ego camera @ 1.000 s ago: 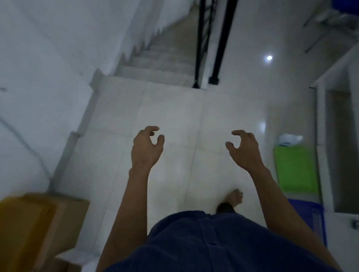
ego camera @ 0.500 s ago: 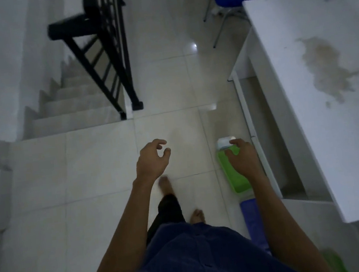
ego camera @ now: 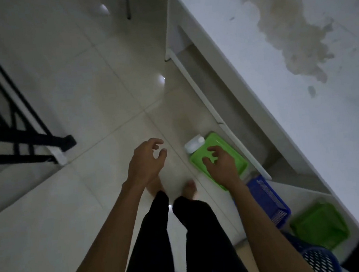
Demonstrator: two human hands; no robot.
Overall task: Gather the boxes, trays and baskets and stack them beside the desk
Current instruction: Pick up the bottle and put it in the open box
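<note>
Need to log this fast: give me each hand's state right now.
Left hand: open, fingers curled, holding nothing.
Right hand: open, spread in front of the green tray, holding nothing; contact cannot be told.

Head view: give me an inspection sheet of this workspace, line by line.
Surface: pale tiled floor, glossy with light spots; white desk on the right carries a brownish stain.
Job's things: green tray on the floor by the desk's lower rail; blue basket next to it; second green tray and a blue mesh basket nearer the bottom right.
Clutter: small white container at the green tray's far end.
Grippers: left hand empty, fingers curled, in the air; right hand open over the green tray, contact cannot be told.
Cables: nothing seen.
Surroundings: black stair railing on the left; dim light.
</note>
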